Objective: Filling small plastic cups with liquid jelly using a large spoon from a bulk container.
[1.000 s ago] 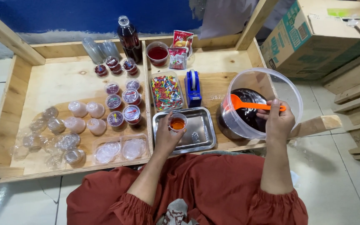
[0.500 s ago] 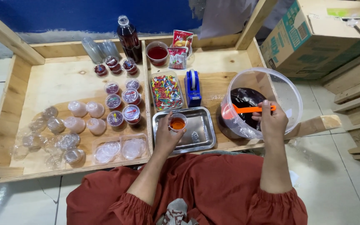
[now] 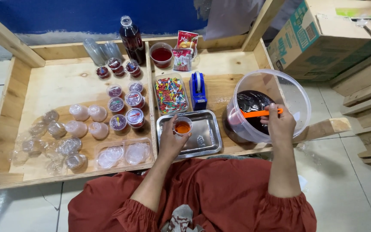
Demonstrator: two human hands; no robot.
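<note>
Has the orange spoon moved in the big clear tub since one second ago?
Yes. The orange spoon, held by the right hand, now lies lower and leftward, its bowl deeper in the clear tub.

2 red-and-white sachets (image 3: 184, 49) stand at the tray's back; a teal-printed cardboard box (image 3: 323, 36) sits far right.

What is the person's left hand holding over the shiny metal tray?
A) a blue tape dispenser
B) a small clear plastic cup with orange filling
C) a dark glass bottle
B: the left hand grips the small clear plastic cup of orange filling above the metal tray.
</note>
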